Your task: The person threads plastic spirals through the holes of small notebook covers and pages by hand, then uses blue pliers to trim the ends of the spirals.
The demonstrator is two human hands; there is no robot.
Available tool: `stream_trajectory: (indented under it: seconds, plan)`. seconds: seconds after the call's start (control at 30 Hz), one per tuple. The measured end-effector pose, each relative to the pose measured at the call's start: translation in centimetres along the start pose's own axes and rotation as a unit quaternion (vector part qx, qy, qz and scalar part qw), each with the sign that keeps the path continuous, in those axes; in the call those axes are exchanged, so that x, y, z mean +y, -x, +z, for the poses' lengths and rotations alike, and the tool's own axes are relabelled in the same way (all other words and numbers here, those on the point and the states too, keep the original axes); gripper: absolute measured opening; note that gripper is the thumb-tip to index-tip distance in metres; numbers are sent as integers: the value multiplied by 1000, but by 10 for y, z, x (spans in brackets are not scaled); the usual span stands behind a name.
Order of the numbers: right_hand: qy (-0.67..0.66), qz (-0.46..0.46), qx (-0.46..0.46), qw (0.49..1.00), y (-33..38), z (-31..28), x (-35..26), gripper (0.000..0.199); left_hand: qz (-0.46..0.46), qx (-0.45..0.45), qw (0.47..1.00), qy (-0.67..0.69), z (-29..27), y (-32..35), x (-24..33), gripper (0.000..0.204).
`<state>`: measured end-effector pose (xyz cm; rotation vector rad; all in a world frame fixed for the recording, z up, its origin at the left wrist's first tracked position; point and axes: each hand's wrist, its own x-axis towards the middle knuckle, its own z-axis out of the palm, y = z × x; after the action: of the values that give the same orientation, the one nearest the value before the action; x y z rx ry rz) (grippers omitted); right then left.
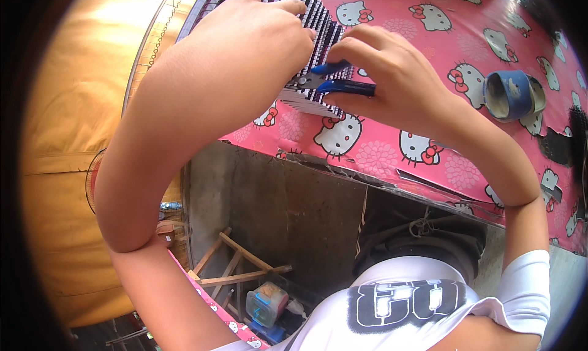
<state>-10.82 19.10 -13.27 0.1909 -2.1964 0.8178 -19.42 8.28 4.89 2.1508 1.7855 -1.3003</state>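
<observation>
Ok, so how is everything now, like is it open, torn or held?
Bare left hand, spread on top of the striped stack
Bare right hand, gripping the pliers
Blue-handled metal pliers, held, handles apart; tips hard to see
Black-and-white striped layered stack, partly covered
Pink cat-print tablecloth, ragged along the near edge
Blue hollow roll, lying on its side
Orange-yellow curtain, hanging, creased

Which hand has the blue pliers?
The right hand holds the blue-handled pliers; the left hand is over the striped stack, with no tool visible in it.
</observation>
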Motion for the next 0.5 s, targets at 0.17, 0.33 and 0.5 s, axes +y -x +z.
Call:
stream_trajectory:
  seconds: [0.17, 0.33, 0.5]
  plan:
    - [-342, 441, -294, 776, -27, -25, -1, 35, 8, 46, 999, -27, 4, 0, 3, 26]
    - [-83, 81, -67, 991, 8, -2, 8, 37, 0, 58, 998, -36, 4, -1, 6, 24]
    - [48, -57, 34, 997, 9, 7, 12, 40, -9, -3, 1000, -24, -7, -5, 6, 22]
